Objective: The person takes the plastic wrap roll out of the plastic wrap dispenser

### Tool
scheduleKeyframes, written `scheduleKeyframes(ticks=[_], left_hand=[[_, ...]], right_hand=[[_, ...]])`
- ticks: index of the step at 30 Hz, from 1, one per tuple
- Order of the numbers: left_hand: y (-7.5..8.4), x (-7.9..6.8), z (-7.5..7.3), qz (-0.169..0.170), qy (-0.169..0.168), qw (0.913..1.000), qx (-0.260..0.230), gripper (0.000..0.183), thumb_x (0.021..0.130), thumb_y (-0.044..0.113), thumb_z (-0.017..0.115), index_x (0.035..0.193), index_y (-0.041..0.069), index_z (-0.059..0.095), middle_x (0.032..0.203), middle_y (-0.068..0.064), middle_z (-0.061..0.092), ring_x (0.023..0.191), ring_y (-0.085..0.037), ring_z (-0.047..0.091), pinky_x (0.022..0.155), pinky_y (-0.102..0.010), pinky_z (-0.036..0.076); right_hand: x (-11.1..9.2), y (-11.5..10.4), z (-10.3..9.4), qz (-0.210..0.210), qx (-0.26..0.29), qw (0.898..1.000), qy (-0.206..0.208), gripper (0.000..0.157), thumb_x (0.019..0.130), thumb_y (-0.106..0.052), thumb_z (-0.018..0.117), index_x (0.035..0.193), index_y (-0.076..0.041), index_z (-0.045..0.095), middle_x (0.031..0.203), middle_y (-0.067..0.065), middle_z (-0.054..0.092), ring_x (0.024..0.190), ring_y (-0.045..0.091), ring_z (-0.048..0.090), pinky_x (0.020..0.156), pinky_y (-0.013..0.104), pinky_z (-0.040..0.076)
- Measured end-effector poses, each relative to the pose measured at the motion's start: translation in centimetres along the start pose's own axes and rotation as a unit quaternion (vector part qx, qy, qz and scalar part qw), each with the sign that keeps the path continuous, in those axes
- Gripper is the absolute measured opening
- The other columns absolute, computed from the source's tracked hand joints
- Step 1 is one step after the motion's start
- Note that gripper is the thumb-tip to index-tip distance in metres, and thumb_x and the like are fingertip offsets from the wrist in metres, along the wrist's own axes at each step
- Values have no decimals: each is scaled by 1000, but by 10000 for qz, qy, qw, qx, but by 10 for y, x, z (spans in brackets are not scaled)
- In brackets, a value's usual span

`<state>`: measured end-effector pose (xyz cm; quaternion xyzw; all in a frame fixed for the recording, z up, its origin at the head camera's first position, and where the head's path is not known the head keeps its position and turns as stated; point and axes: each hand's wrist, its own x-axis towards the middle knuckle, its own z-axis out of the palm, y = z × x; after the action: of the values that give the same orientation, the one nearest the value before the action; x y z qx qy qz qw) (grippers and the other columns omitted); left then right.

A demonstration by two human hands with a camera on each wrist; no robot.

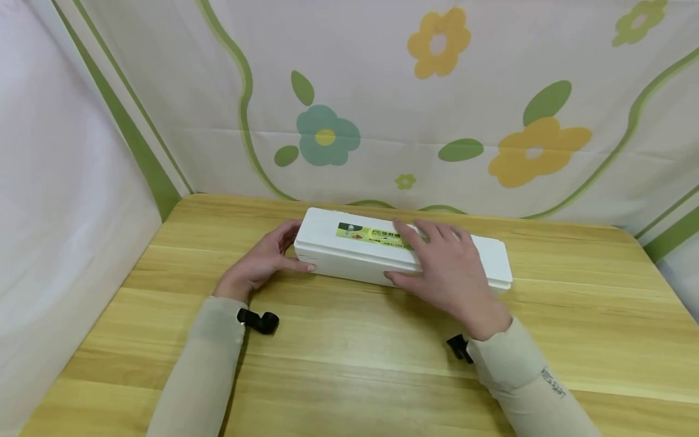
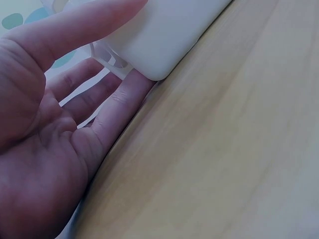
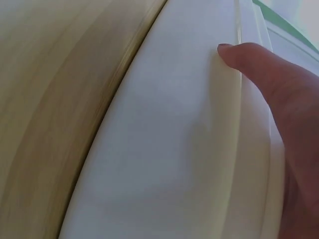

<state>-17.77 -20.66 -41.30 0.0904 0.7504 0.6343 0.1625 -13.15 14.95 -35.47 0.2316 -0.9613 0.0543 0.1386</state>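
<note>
A long white plastic cling film box point(image 1: 349, 267) lies on the table, a green and yellow label point(image 1: 360, 233) on its lid. My left hand point(image 1: 267, 258) holds its left end, thumb on the front face and fingers round the end and back. The left wrist view shows this hand's fingers point(image 2: 119, 104) against the box's end, low by the tabletop. Over the lid, right of the middle, lies my right hand point(image 1: 450, 267), gripping the box with its thumb on the front. In the right wrist view that thumb point(image 3: 269, 69) presses near the lid's seam; the other fingertips are hidden.
The wooden table point(image 1: 327, 364) has its back edge just behind the box. A white curtain point(image 1: 377, 91) with flowers and green lines hangs behind it, and white cloth point(image 1: 65, 182) hangs at the left. Small black devices point(image 1: 262, 321) sit on both wrists.
</note>
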Motion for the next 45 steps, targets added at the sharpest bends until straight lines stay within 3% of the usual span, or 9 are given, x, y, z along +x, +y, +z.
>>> scheduleKeyframes(ticks=[9, 17, 21, 24, 28, 35, 40, 45], left_hand=[[0, 0, 0, -10, 9, 10000, -1, 93, 76, -2, 94, 157, 14, 49, 160, -9, 51, 152, -31, 40, 129, -54, 27], [1, 0, -1, -17, -7, 10000, 30, 95, 77, -1, 94, 158, 14, 47, 161, -8, 50, 154, -31, 39, 131, -55, 24], [3, 0, -1, -15, -31, 10000, 42, 93, 77, -1, 94, 157, 14, 48, 161, -9, 50, 154, -31, 38, 131, -55, 23], [3, 0, -1, -24, -34, 10000, 55, 93, 78, -1, 93, 157, 13, 47, 161, -10, 50, 155, -31, 37, 132, -55, 22], [2, -1, -1, -28, -24, 10000, 61, 92, 78, -1, 93, 156, 13, 47, 161, -10, 50, 156, -31, 36, 132, -56, 20], [-1, 0, 0, -2, -26, 10000, 50, 91, 78, 0, 94, 156, 13, 48, 161, -10, 50, 157, -30, 35, 133, -56, 19], [-2, -1, 0, 21, -13, 10000, 55, 92, 78, -2, 92, 157, 12, 47, 162, -11, 49, 157, -31, 35, 132, -55, 20], [0, 0, 1, 60, -19, 9999, 116, 92, 79, -1, 92, 157, 11, 46, 163, -11, 48, 159, -30, 33, 133, -55, 19]], right_hand=[[-18, 25, 0, -74, -116, 9996, 259, 91, 84, -72, 78, 161, -33, 50, 146, 12, 63, 128, 43, 63, 110, 64, 44], [-36, 50, -10, 254, 32, 9996, -122, 96, 85, -70, 79, 166, -33, 42, 158, 16, 54, 138, 47, 55, 114, 68, 39], [-48, 66, -9, 349, 393, 9986, -29, 98, 83, -60, 86, 165, -28, 44, 162, 22, 48, 140, 49, 52, 107, 71, 43], [-54, 73, -7, 60, 637, 9977, 225, 96, 81, -48, 90, 162, -22, 47, 156, 24, 52, 135, 48, 55, 100, 72, 47], [-56, 76, -4, -284, 603, 9969, 420, 94, 80, -43, 89, 162, -21, 48, 149, 21, 57, 129, 45, 58, 96, 69, 49], [-56, 77, -3, -241, 359, 9984, 365, 106, 75, -59, 94, 163, -22, 46, 149, 21, 58, 131, 46, 59, 102, 69, 48], [-54, 78, -1, -331, 296, 9981, 421, 109, 73, -59, 95, 163, -20, 47, 145, 22, 59, 127, 46, 60, 102, 68, 48], [-53, 76, -2, -320, 168, 9988, 325, 107, 77, -59, 91, 164, -20, 43, 143, 23, 60, 127, 47, 60, 99, 69, 49]])
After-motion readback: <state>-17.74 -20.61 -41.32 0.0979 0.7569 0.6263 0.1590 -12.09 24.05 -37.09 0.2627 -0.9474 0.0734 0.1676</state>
